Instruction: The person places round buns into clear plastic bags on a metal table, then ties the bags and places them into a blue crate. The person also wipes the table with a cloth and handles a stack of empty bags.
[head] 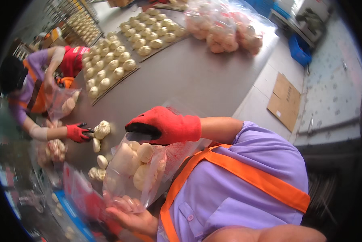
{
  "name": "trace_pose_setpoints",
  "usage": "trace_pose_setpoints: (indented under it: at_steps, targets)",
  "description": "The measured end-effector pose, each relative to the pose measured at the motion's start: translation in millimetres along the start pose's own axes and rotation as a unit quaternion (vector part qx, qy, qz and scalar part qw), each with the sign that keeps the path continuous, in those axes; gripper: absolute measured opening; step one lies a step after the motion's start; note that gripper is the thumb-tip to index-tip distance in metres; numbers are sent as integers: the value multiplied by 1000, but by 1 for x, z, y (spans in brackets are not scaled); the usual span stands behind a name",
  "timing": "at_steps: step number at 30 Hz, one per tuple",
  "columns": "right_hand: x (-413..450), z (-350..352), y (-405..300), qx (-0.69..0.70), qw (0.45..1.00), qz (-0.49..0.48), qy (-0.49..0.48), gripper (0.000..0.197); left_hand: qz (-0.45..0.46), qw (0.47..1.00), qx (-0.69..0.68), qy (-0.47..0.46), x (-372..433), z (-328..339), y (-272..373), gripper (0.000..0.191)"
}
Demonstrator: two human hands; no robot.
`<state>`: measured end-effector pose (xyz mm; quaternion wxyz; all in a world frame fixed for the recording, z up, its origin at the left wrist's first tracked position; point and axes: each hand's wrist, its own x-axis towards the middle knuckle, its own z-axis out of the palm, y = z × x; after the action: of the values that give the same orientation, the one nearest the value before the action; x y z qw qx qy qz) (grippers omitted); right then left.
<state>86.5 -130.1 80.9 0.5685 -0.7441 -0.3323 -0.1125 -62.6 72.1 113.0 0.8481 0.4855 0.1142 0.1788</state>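
Observation:
A clear plastic bag [117,169] of pale steamed buns [144,177] is in front of my body. My right hand [159,125], in a red glove with a black palm, curls over the bag's upper edge; its fingertips are partly hidden. My bare left hand [129,211] cups and grips the bag's lower end, with its fingers seen through the film. Loose buns [102,130] lie on the metal table [184,78] beyond the bag, and several more [97,173] lie just to its left. Clear film with red print spreads under my right wrist.
Across the table a co-worker [32,84] holds a bag of buns [67,104]; their gloved hand [79,132] touches loose buns. Two boards of buns [108,63] [152,30] and filled bags [223,30] stand on the table. Flattened cardboard [285,101] and a blue bin [300,50] are at right.

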Motion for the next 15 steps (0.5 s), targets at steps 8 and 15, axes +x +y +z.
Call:
trace_pose_setpoints:
  at_steps: [8,15]
  targets:
    - [-57,-42,58,75,967,233,74,32,-156,984,8,-80,39,39,-78,44]
    - [-73,-209,-10,363,876,242,207,28,-249,898,-87,-353,18,175,-65,47]
